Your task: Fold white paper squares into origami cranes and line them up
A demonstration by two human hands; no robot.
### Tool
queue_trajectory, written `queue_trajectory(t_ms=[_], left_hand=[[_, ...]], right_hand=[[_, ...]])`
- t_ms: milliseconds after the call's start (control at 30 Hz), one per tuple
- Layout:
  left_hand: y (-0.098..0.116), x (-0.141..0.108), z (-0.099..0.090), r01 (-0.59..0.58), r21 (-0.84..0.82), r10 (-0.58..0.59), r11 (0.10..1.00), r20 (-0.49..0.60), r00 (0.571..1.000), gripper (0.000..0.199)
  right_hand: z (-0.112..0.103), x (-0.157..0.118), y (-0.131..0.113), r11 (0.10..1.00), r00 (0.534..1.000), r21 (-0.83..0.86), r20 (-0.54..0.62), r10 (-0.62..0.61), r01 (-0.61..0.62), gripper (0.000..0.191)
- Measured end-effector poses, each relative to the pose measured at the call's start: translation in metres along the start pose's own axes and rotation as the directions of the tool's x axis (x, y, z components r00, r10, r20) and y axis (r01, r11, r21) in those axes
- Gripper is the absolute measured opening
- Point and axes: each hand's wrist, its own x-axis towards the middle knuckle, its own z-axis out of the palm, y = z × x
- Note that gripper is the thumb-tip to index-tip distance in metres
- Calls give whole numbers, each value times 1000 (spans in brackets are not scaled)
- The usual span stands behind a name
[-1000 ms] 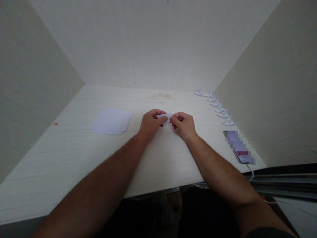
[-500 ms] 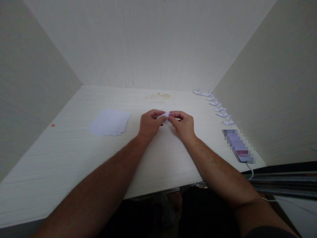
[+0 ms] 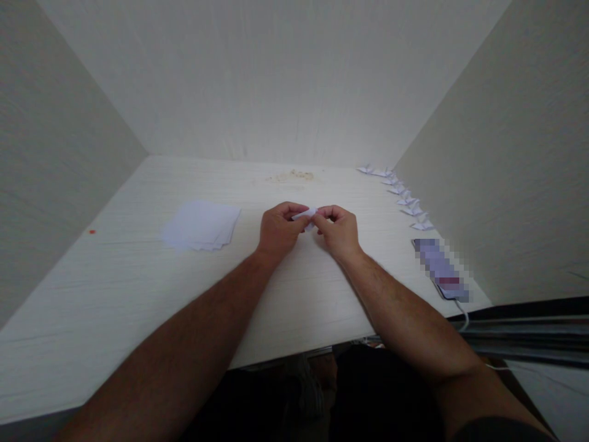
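Observation:
A small folded white paper (image 3: 304, 214) is held between both hands above the middle of the table. My left hand (image 3: 281, 228) pinches its left side between thumb and fingers. On the right side, my right hand (image 3: 338, 231) grips the same paper, its thumb and forefinger close to my left thumb. Much of the paper is hidden behind the fingers. To the left of my hands lies a loose stack of white paper sheets (image 3: 202, 224).
Several folded white paper figures (image 3: 405, 201) line the right edge of the white table (image 3: 294, 307). Nearer me is a phone (image 3: 439, 267), its screen blurred out, with a white cable (image 3: 465, 319). A small orange bit (image 3: 92, 232) lies far left. Walls enclose the back and sides.
The view has shifted slightly. Both hands still hold the folded paper, and my thumbs have moved a little over it, covering more of its lower part.

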Motion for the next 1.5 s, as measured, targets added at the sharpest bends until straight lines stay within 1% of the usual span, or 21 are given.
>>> queue_trajectory(t_ms=[300, 500, 667, 833, 1100, 1167, 1233, 1300, 1367, 1433, 1500], left_hand=[[0, -1, 0, -1, 35, 1, 999, -8, 1000, 22], [0, 0, 1, 6, 29, -6, 1000, -13, 1000, 22], [-1, 1, 1, -2, 55, 2, 998, -10, 1000, 22], [-1, 1, 0, 0, 37, 0, 999, -6, 1000, 22], [1, -1, 3, -9, -3, 9, 1000, -28, 1000, 17], [1, 0, 3, -9, 11, 10, 1000, -40, 999, 17], [1, 0, 3, -15, 30, 16, 999, -48, 999, 18], [1, 1, 2, -25, 39, 26, 999, -49, 998, 19], [1, 1, 1, -29, 42, 31, 999, -41, 999, 20], [1, 1, 0, -32, 51, 34, 998, -27, 999, 22], [0, 1, -1, -41, 72, 42, 997, -10, 999, 23]], right_hand=[[-1, -1, -4, 1000, 1000, -23, -13, 7, -8, 14], [-1, -2, -6, 999, 1000, -43, -17, -3, 3, 14], [-1, -3, -8, 999, 1000, -45, -13, -19, 18, 14], [-1, -2, -8, 1000, 1000, -27, -10, -15, 15, 14], [0, -4, -7, 995, 998, -84, -20, -59, 57, 13], [0, -4, -6, 995, 998, -81, -8, -60, 59, 13], [1, -3, -4, 999, 999, -25, 9, -45, 45, 15], [1, -2, -4, 998, 999, 69, 40, -9, 7, 24], [1, -1, -4, 992, 996, 121, 87, 23, -34, 29], [0, -1, -6, 994, 992, 105, 125, 30, -43, 27], [-2, -1, -6, 997, 992, 78, 129, 2, -13, 24]])
